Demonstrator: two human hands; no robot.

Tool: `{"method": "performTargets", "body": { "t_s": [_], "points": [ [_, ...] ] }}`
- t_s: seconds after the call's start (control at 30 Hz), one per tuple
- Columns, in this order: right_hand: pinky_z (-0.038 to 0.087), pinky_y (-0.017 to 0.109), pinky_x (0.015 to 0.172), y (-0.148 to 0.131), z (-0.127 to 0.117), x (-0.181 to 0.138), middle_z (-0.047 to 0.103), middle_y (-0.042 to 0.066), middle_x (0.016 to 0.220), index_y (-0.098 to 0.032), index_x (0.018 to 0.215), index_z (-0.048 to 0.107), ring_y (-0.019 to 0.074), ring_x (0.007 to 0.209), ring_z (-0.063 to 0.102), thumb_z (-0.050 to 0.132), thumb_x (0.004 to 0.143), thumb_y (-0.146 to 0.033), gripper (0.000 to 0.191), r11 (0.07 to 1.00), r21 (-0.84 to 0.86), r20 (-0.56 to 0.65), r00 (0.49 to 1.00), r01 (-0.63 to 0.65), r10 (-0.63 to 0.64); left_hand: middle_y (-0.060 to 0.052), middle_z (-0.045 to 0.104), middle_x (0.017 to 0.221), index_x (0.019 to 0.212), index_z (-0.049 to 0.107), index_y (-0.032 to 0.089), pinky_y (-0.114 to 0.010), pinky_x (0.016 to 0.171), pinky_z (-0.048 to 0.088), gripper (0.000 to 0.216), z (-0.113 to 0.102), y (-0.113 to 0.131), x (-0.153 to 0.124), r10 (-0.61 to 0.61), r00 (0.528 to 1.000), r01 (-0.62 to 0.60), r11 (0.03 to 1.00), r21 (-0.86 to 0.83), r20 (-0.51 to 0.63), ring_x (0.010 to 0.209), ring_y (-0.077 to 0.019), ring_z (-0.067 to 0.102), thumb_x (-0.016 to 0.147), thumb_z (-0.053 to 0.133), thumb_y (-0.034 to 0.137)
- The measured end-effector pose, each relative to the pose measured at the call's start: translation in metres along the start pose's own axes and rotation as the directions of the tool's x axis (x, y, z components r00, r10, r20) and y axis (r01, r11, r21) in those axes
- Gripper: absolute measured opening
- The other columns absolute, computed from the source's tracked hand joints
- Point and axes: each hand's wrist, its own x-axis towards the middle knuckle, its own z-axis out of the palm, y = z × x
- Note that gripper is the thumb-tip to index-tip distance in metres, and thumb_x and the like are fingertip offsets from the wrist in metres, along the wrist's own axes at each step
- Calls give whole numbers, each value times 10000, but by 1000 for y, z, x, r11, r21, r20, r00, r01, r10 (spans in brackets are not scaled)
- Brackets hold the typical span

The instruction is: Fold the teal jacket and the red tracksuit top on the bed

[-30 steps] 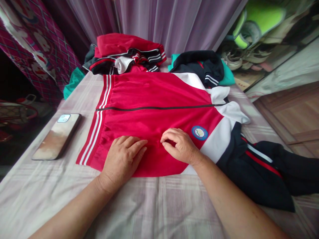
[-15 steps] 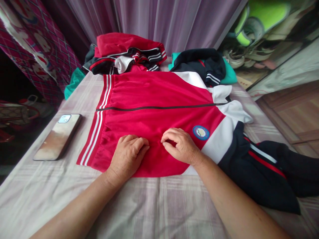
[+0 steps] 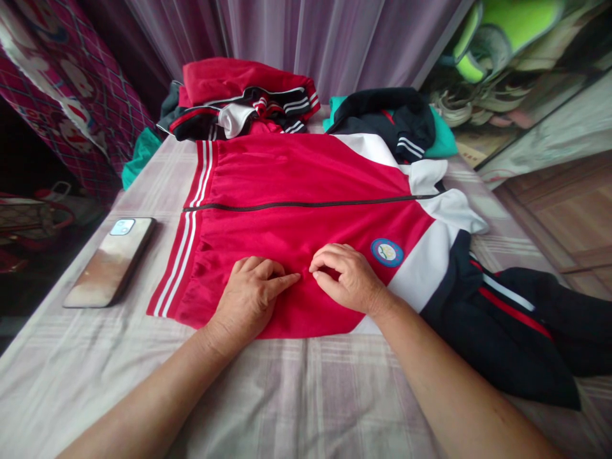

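Observation:
A red and white zip-up track jacket [image 3: 296, 236] lies flat on the bed-like surface, its striped hem to the left and collar to the right. A round blue badge [image 3: 387, 252] sits on its chest. On the lower half rests my left hand [image 3: 253, 290], one digit stretched rightward along the red cloth, the others bent, with nothing visible in it. Just right of it, my right hand [image 3: 347, 274] is curled in a pinch, its fingertips on the red fabric near a small pucker. The dark navy sleeve [image 3: 497, 325] with red and white stripes trails off right.
A phone [image 3: 111, 262] lies face down by the hem. Behind the jacket are a heap of red and black clothes [image 3: 243, 83] and a navy and teal bundle [image 3: 382, 118]. Shoes [image 3: 454, 108] stand on a shelf at right. The plaid sheet [image 3: 287, 395] covers the surface.
My left hand's digit has stretched out rightward, closer to my right fingertips. My right hand stays in nearly the same pinch on the jacket.

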Motion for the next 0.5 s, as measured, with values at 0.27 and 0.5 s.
{"method": "performTargets", "body": {
  "t_s": [0.27,0.5],
  "points": [
    [454,315,785,0,1,0,706,21,820,-211,784,634,174,795,637,576,822,-90,139,1000,-3,-23,999,25,-25,-45,724,981,1177,736,305,-343,736,405,328,1,2,0,-33,999,35,998,61,-30,857,-188,567,971,513,179],
    [460,317,781,1,1,-1,716,23,843,-215,807,677,169,810,647,584,843,-122,136,999,-20,-25,999,36,-37,-50,698,1049,1227,710,326,-376,779,433,351,-2,5,2,-41,998,41,999,-3,41,925,-210,584,954,525,205]
  ]
}}
